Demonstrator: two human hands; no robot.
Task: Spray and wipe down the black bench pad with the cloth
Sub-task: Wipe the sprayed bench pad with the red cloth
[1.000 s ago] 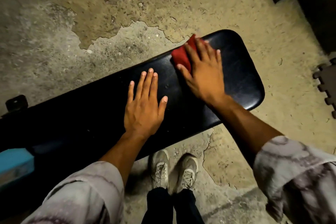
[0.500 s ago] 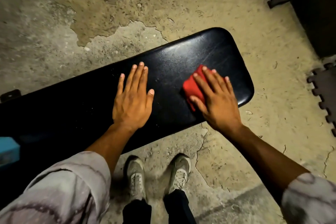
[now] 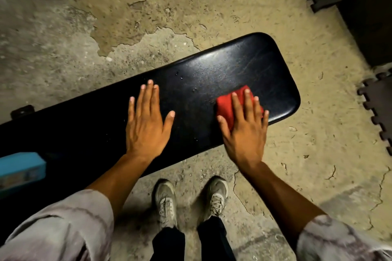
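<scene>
A cracked concrete floor was seen filling most of the view, and across it the black bench pad was laid slantwise, from the near left up to a rounded end at the far right. Dark interlocking floor mats were seen at the right edge, and a blue object, too blurred to be identified, at the near left. The wiping step was judged to be in hand: a few droplets were visible on the pad near its middle, and a sheen was visible toward the right end. The next move was judged to call for the cloth to be drawn leftward over the droplets, with pressure kept flat and even. The left hand was laid open and flat on the middle of the pad, fingers together, nothing being held. The right hand was spread open, palm down, on the folded red cloth, which was pressed against the pad near its right end, close to the near edge, and was pinned rather than gripped
</scene>
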